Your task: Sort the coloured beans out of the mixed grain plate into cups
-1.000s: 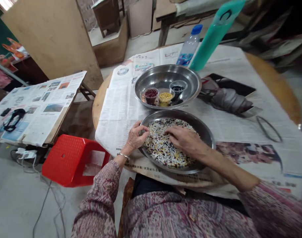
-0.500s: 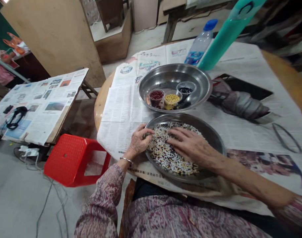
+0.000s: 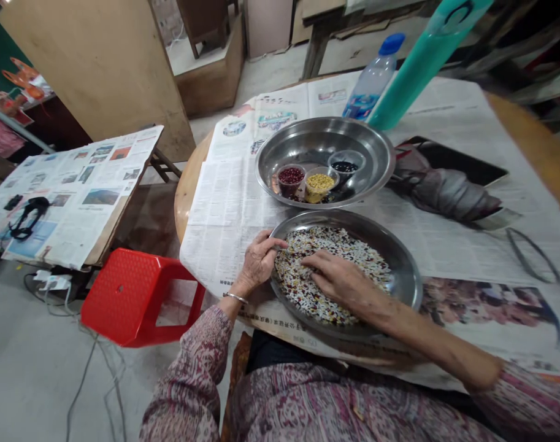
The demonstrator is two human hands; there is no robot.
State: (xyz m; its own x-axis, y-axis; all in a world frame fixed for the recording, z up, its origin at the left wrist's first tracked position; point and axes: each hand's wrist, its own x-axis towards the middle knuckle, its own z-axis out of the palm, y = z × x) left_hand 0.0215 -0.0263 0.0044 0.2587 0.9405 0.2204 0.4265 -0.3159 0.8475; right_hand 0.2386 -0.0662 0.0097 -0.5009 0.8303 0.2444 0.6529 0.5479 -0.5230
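A wide steel basin (image 3: 406, 276) near me holds a loose layer of mixed white, dark red, black and yellow grains and beans (image 3: 339, 242). At its left rim is my left hand (image 3: 259, 263), closed on the edge with thumb and forefinger over the rim. My right hand (image 3: 337, 277) reaches into the mix, fingers bent together and tips down among the grains; what they pinch is hidden. Just behind, a second steel basin (image 3: 374, 141) contains clear cups of red beans (image 3: 291, 177), yellow beans (image 3: 319, 183) and black beans (image 3: 345, 167).
Newspaper (image 3: 219, 215) covers the round table. A water bottle (image 3: 372, 80) and a tall teal object (image 3: 427, 64) stand behind the basins. To the right lie a folded grey umbrella (image 3: 454, 193) and a dark flat case (image 3: 464, 161). A red stool (image 3: 132, 294) is at left.
My right hand's fingers spread over the grains half a second ago, then drew together and moved slightly left. My left hand stays at the rim. The view shifted earlier.
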